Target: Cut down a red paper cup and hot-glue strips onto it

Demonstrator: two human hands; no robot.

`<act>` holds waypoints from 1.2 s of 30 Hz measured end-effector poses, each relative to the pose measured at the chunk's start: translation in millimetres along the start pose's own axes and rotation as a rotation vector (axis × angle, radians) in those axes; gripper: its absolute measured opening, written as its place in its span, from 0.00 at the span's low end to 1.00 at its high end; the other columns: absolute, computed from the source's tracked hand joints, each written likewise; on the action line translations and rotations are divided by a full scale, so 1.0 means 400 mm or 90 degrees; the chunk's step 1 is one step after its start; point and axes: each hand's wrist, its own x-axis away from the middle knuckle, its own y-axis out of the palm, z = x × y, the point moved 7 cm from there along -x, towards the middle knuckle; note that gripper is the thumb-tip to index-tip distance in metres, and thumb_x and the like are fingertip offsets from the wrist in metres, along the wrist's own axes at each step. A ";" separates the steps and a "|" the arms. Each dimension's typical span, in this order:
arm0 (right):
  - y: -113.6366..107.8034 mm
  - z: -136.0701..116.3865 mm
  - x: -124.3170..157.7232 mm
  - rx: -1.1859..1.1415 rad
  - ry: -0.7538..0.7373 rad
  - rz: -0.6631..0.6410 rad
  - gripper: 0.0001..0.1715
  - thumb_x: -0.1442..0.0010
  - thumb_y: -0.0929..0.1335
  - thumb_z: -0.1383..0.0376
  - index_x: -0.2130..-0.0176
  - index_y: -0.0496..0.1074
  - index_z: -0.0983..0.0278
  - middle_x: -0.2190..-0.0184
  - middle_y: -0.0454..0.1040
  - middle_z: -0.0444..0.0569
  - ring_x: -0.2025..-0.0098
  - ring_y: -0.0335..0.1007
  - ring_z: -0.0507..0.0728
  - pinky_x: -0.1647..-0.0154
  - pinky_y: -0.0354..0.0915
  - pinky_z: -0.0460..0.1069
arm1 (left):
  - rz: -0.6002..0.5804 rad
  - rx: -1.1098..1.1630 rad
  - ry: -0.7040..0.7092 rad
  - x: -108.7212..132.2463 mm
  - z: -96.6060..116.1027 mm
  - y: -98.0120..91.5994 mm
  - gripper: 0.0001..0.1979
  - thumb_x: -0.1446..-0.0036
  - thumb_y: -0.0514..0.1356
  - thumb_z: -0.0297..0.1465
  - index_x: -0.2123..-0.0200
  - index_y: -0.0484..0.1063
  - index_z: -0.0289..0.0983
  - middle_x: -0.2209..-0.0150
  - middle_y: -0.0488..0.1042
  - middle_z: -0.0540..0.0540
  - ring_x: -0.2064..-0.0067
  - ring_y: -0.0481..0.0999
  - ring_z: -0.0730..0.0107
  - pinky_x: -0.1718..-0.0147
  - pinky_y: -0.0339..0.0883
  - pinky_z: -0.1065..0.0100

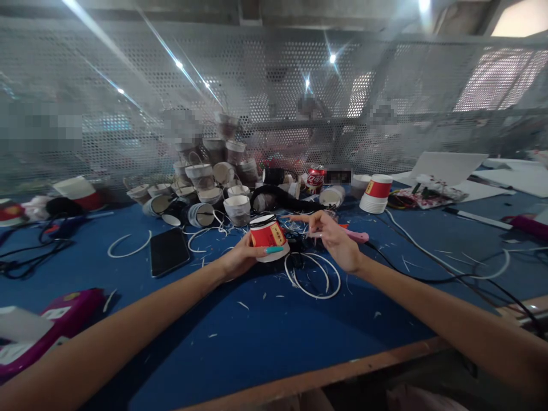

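My left hand [240,256] is closed around a red and white paper cup [266,237], its wider white end down. Black cord [262,220] lies in loops around the cup's upper end. To the right of the cup, my right hand [336,240] has its index finger stretched toward it, with the thumb apart below. Nothing shows clearly between these fingers. Just behind the right hand lies a pink-handled tool [357,236], partly hidden. Under and between the hands are a loop of white cord [319,295] and small white scraps.
Several cord-wrapped cups [237,209] are piled behind. A red can [315,178] and a stack of paper cups [377,194] stand further right. A phone [169,252] and a magenta object [71,311] lie left. Cables [428,279] cross the blue table [265,348]; a perforated metal screen [274,74] rises behind.
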 end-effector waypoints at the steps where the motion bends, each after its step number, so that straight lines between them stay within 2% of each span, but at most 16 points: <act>1: -0.021 0.007 -0.002 0.041 0.007 0.053 0.09 0.51 0.58 0.58 0.68 0.52 0.59 0.57 0.69 0.53 0.59 0.64 0.58 0.58 0.60 0.53 | -0.003 -0.001 0.000 0.000 0.000 0.001 0.28 0.63 0.67 0.26 0.54 0.68 0.32 0.58 0.77 0.38 0.56 0.75 0.57 0.51 0.61 0.58; 3: -0.067 0.016 0.001 0.181 0.019 0.171 0.09 0.49 0.57 0.59 0.67 0.52 0.59 0.59 0.66 0.52 0.63 0.62 0.57 0.60 0.60 0.53 | -0.002 0.004 0.002 -0.001 0.001 0.000 0.30 0.63 0.66 0.26 0.52 0.67 0.32 0.56 0.75 0.37 0.55 0.75 0.57 0.50 0.60 0.57; 5: -0.101 0.013 0.010 0.418 0.044 0.259 0.13 0.51 0.60 0.61 0.65 0.54 0.62 0.59 0.62 0.54 0.59 0.60 0.59 0.57 0.59 0.56 | 0.018 0.015 0.006 -0.003 0.000 -0.007 0.30 0.63 0.66 0.26 0.52 0.66 0.33 0.55 0.75 0.38 0.55 0.74 0.57 0.50 0.61 0.57; 6: -0.111 0.012 0.014 0.553 0.072 0.276 0.16 0.53 0.61 0.61 0.63 0.55 0.63 0.59 0.61 0.56 0.56 0.59 0.62 0.55 0.57 0.58 | 0.035 0.024 0.009 -0.003 -0.001 -0.013 0.30 0.63 0.66 0.25 0.52 0.67 0.34 0.56 0.76 0.40 0.55 0.75 0.58 0.50 0.61 0.57; 7: -0.118 0.014 0.018 0.677 0.116 0.274 0.19 0.55 0.63 0.61 0.63 0.57 0.66 0.58 0.60 0.58 0.54 0.57 0.65 0.53 0.55 0.60 | 0.056 0.034 0.012 -0.004 -0.002 -0.019 0.29 0.64 0.66 0.24 0.53 0.67 0.35 0.57 0.76 0.41 0.56 0.75 0.59 0.51 0.61 0.58; 9: -0.132 0.033 0.025 0.841 0.236 0.217 0.24 0.58 0.65 0.60 0.61 0.59 0.70 0.58 0.60 0.63 0.53 0.56 0.71 0.54 0.54 0.62 | 0.094 0.056 0.016 -0.005 -0.003 -0.028 0.27 0.64 0.66 0.23 0.55 0.69 0.35 0.59 0.77 0.43 0.57 0.75 0.60 0.50 0.61 0.59; 12: -0.150 0.065 0.032 0.920 0.361 0.113 0.27 0.58 0.66 0.61 0.59 0.61 0.74 0.59 0.61 0.65 0.55 0.59 0.72 0.57 0.56 0.61 | 0.117 0.089 0.003 -0.005 -0.004 -0.027 0.24 0.63 0.64 0.23 0.57 0.70 0.34 0.61 0.78 0.43 0.58 0.76 0.60 0.49 0.60 0.58; 15: -0.163 0.082 0.025 0.917 0.378 0.077 0.32 0.57 0.67 0.60 0.56 0.61 0.76 0.56 0.59 0.67 0.55 0.62 0.73 0.59 0.58 0.60 | 0.127 0.113 -0.013 -0.003 -0.005 -0.028 0.22 0.63 0.64 0.23 0.59 0.71 0.33 0.63 0.79 0.43 0.61 0.77 0.60 0.51 0.62 0.58; 19: -0.176 0.094 0.019 0.866 0.366 0.099 0.35 0.52 0.64 0.53 0.54 0.61 0.77 0.55 0.58 0.68 0.59 0.66 0.70 0.63 0.60 0.59 | 0.121 0.094 0.004 0.000 -0.005 -0.036 0.22 0.65 0.67 0.26 0.61 0.72 0.34 0.63 0.79 0.43 0.62 0.77 0.62 0.57 0.66 0.62; 22: -0.174 0.086 0.015 0.868 0.313 0.120 0.29 0.50 0.64 0.54 0.57 0.65 0.76 0.59 0.60 0.66 0.62 0.66 0.66 0.66 0.61 0.57 | 0.086 0.055 0.012 -0.002 -0.006 -0.033 0.24 0.66 0.68 0.26 0.60 0.71 0.33 0.62 0.78 0.42 0.61 0.77 0.61 0.58 0.67 0.63; 26: -0.160 0.062 0.007 0.843 0.235 0.142 0.17 0.49 0.64 0.61 0.65 0.69 0.73 0.65 0.61 0.59 0.66 0.64 0.60 0.66 0.62 0.56 | 0.055 0.031 0.013 -0.004 -0.005 -0.023 0.27 0.66 0.69 0.25 0.57 0.71 0.33 0.61 0.78 0.41 0.59 0.77 0.59 0.55 0.66 0.61; 29: -0.133 0.016 -0.001 0.795 0.072 0.181 0.11 0.49 0.64 0.62 0.69 0.70 0.67 0.66 0.59 0.55 0.62 0.61 0.61 0.60 0.62 0.58 | 0.065 0.034 0.019 -0.004 -0.004 -0.023 0.27 0.67 0.69 0.24 0.58 0.71 0.33 0.62 0.79 0.42 0.61 0.77 0.60 0.56 0.66 0.61; 32: -0.108 -0.018 0.006 0.687 -0.054 0.226 0.11 0.47 0.65 0.59 0.71 0.70 0.64 0.64 0.60 0.53 0.57 0.58 0.62 0.53 0.59 0.61 | 0.085 0.032 0.028 -0.003 -0.004 -0.028 0.26 0.68 0.69 0.24 0.59 0.72 0.34 0.64 0.79 0.43 0.61 0.77 0.60 0.56 0.65 0.60; 34: -0.099 -0.017 0.012 0.548 -0.062 0.240 0.10 0.47 0.66 0.58 0.70 0.70 0.63 0.62 0.63 0.52 0.57 0.61 0.59 0.53 0.60 0.59 | 0.099 0.028 0.026 -0.002 -0.004 -0.031 0.24 0.67 0.68 0.24 0.60 0.73 0.34 0.64 0.79 0.43 0.61 0.77 0.61 0.56 0.65 0.61; 36: -0.094 0.005 0.016 0.370 -0.009 0.241 0.11 0.48 0.66 0.57 0.70 0.69 0.63 0.67 0.67 0.50 0.65 0.64 0.55 0.61 0.65 0.54 | 0.111 0.029 0.023 -0.001 -0.002 -0.031 0.24 0.67 0.68 0.25 0.61 0.73 0.34 0.65 0.79 0.43 0.62 0.77 0.62 0.57 0.65 0.62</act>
